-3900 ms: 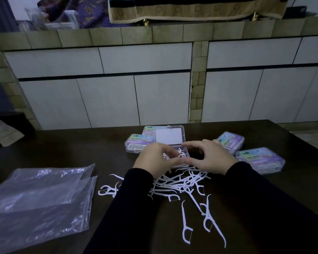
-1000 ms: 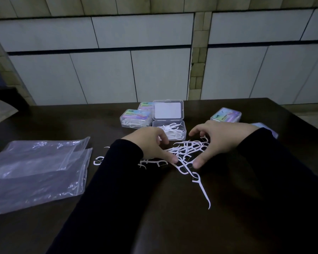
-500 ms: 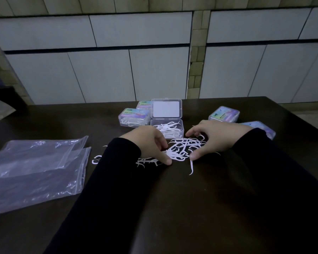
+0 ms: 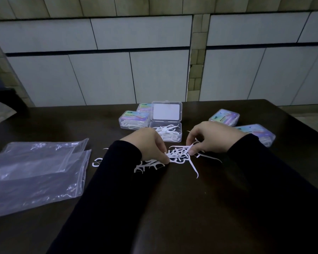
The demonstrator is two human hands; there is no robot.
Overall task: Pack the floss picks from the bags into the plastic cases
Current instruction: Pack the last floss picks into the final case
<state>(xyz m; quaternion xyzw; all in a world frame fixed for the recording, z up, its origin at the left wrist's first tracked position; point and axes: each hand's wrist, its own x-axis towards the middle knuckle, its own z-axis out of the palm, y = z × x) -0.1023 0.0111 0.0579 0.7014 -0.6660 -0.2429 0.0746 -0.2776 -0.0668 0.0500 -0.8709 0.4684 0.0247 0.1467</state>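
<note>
A heap of white floss picks lies on the dark table between my hands. My left hand pinches the heap from its left side. My right hand pinches the same picks from the right, and a few dangle from the bunch. Just beyond them stands an open clear plastic case with picks inside and its lid upright. Loose picks lie under my left wrist.
Two closed labelled cases sit left of the open case, and two more closed cases sit at the right behind my right arm. Flat clear zip bags lie at the table's left. A tiled cabinet wall stands behind.
Both hands have drawn the scattered picks together into a tighter bunch and closed their fingers on it. The long pick near the front has been pulled in toward the heap.
</note>
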